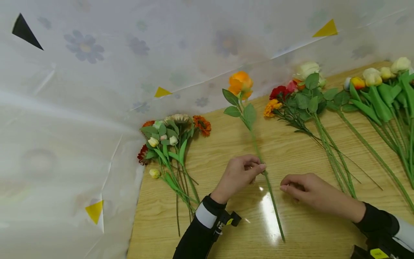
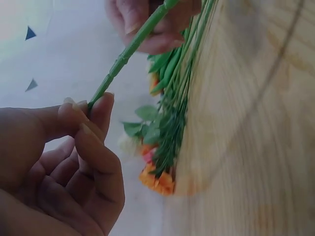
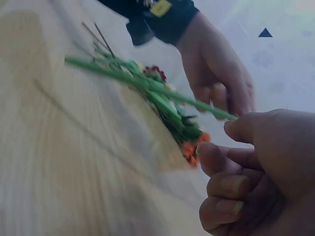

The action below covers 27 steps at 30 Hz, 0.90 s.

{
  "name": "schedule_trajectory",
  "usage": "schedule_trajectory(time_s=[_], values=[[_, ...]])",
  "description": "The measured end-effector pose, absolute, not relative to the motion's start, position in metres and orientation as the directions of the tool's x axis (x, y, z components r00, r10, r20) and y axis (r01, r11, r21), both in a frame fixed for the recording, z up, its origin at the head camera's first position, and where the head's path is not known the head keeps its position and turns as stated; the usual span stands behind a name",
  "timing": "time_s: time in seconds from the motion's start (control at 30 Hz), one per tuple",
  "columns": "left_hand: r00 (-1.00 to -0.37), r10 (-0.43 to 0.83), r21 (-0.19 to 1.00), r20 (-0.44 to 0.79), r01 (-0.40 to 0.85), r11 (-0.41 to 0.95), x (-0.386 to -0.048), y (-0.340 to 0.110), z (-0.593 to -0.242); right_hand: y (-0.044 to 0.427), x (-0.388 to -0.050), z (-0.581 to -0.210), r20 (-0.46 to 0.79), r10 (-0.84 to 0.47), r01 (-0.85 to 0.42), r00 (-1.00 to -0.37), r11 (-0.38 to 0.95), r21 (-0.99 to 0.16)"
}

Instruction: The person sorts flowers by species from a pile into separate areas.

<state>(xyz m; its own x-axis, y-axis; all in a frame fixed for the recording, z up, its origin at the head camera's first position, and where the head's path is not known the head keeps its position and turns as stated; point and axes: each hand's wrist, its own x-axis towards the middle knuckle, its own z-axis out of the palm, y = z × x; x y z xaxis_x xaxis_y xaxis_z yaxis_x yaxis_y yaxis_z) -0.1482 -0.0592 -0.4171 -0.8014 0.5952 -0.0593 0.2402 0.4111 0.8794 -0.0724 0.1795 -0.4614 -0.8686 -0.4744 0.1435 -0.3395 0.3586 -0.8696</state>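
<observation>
An orange flower (image 1: 240, 85) on a long green stem (image 1: 275, 207) is held up over the table in the head view. The left hand (image 1: 238, 175) pinches this stem partway down between thumb and fingers; the left wrist view shows the pinch of the left hand (image 2: 81, 162) on the green stem (image 2: 123, 58). To the right of the stem, apart from it in the head view, the right hand (image 1: 312, 190) holds nothing. Its fingers are loosely bent, and a gap shows between thumb and forefinger of the right hand (image 3: 256, 172) in the right wrist view.
A bunch of mixed flowers (image 1: 171, 144) lies at the table's left. Red, orange and white flowers (image 1: 304, 97) lie right of centre, with tulips (image 1: 385, 97) farther right. Behind the wooden table (image 1: 155, 230) hangs a pale flower-patterned sheet (image 1: 194, 43) with yellow and black triangles.
</observation>
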Motion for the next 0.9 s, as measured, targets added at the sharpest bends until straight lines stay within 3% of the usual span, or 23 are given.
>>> schedule_trajectory(time_s=[0.17,0.33,0.63,0.9], values=[[-0.785,0.618,0.901,-0.050,0.232,0.366,-0.145,-0.045,-0.422,0.169,-0.070,-0.464,0.102,-0.563,-0.250,-0.820,0.192,-0.949],[-0.777,0.628,0.903,-0.056,0.229,0.365,-0.144,-0.042,-0.425,0.169,-0.068,-0.464,0.089,-0.555,-0.240,-0.827,0.206,-0.949],[-0.778,0.613,0.872,-0.138,0.198,0.448,-0.145,-0.070,-0.429,0.193,-0.070,-0.462,0.118,-0.390,-0.302,-0.913,0.456,-0.837],[-0.894,0.415,0.796,-0.167,0.126,0.593,-0.153,-0.129,-0.433,0.239,-0.078,-0.456,0.088,-0.191,-0.200,-0.978,0.722,-0.662]])
